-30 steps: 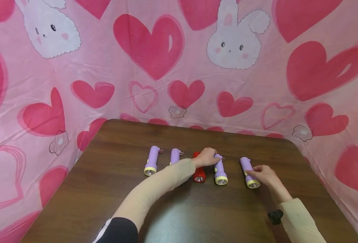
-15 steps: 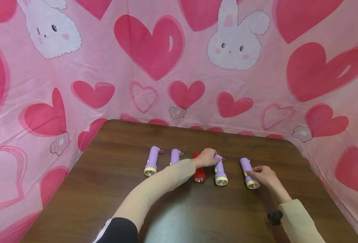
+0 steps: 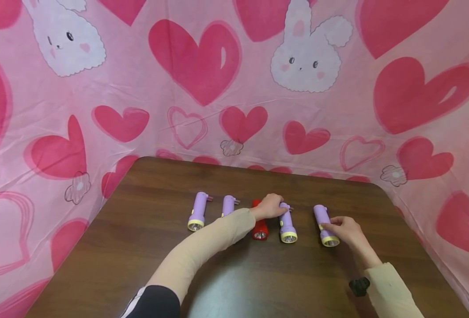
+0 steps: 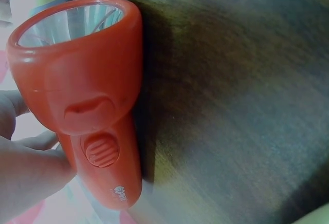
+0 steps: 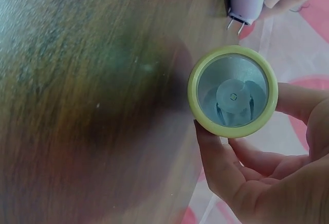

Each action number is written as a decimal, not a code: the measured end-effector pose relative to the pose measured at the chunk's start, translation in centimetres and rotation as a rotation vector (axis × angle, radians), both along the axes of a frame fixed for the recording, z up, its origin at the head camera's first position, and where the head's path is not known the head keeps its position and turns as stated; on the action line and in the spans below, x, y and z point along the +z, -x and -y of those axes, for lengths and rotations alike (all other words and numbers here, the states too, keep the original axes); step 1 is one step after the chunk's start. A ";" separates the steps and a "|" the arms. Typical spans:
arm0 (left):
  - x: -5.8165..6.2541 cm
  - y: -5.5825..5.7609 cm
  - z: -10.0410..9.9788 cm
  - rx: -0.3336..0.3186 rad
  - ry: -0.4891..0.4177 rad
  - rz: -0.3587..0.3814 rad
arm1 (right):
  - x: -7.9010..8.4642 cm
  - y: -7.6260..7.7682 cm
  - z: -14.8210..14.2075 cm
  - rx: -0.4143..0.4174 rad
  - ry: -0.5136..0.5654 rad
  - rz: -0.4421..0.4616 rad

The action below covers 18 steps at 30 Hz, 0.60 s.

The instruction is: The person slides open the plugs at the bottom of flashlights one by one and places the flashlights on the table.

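Five-piece row aside, the nearest items are flashlights lying on a brown wooden table (image 3: 234, 274). My left hand (image 3: 269, 206) reaches over a red flashlight (image 3: 260, 230) and grips the upper end of a purple flashlight (image 3: 287, 223) with a yellow rim. In the left wrist view the red flashlight (image 4: 103, 80) fills the foreground, hiding much of the left hand (image 4: 31, 167). My right hand (image 3: 346, 229) holds the rightmost purple flashlight (image 3: 323, 218) between thumb and fingers. Its yellow-ringed lens (image 5: 234, 93) faces the right wrist camera, with the right hand's fingers (image 5: 218, 165) around the body.
Two more purple flashlights lie to the left, one in full sight (image 3: 199, 207) and another (image 3: 228, 204) partly covered by the left sleeve (image 3: 206, 247). Metal plug prongs (image 5: 235, 26) stick out of a purple flashlight. A pink heart-patterned cloth (image 3: 171, 84) hangs behind the table.
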<state>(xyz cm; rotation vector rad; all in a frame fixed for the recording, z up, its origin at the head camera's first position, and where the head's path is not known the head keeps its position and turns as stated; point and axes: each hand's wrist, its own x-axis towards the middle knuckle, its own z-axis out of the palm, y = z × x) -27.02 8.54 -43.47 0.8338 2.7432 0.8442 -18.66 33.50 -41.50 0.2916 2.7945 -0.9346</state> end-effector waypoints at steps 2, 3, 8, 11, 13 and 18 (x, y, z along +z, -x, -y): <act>0.1 0.0 0.0 0.000 0.002 -0.015 | 0.1 -0.1 0.1 0.001 0.003 -0.015; 0.1 0.0 0.0 0.003 -0.002 -0.019 | 0.1 -0.1 0.2 0.000 0.003 -0.023; 0.1 0.0 0.0 0.016 -0.016 -0.039 | 0.4 -0.3 0.6 -0.005 0.015 -0.067; 0.2 0.1 0.0 0.020 -0.029 -0.053 | 0.5 -0.4 0.9 -0.011 0.024 -0.085; 0.2 0.1 0.1 0.028 -0.039 -0.063 | 0.6 -0.5 1.0 -0.010 0.032 -0.090; 0.4 -0.1 0.1 0.033 -0.047 -0.070 | 0.9 -0.7 1.5 -0.012 0.059 -0.102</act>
